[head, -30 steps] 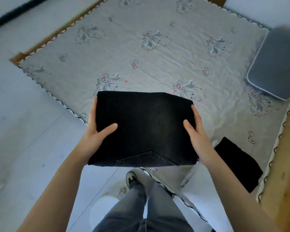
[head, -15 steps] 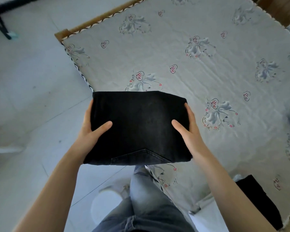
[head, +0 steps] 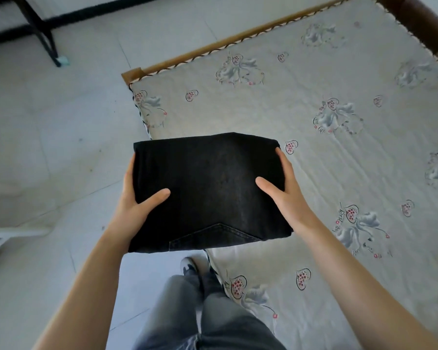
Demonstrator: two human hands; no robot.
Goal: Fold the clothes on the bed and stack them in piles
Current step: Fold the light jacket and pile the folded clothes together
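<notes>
A folded pair of black jeans (head: 208,188) is held in the air over the near left corner of the bed (head: 326,157). My left hand (head: 134,200) grips its left edge, thumb on top and fingers underneath. My right hand (head: 286,193) grips the right edge the same way, thumb lying across the denim. A pocket seam shows along the near edge of the fold. The fingers below the cloth are hidden.
The bed carries a pale sheet printed with flowers and hearts, framed in wood (head: 134,74). White floor tiles (head: 48,147) lie to the left. A black metal leg (head: 43,34) stands at the far left. My legs in grey jeans (head: 205,311) stand beside the bed.
The view has swung left along the bed: the grey pillow and the other black folded garment have left the frame. The jeans stay in both hands, now near the bed's left corner.
</notes>
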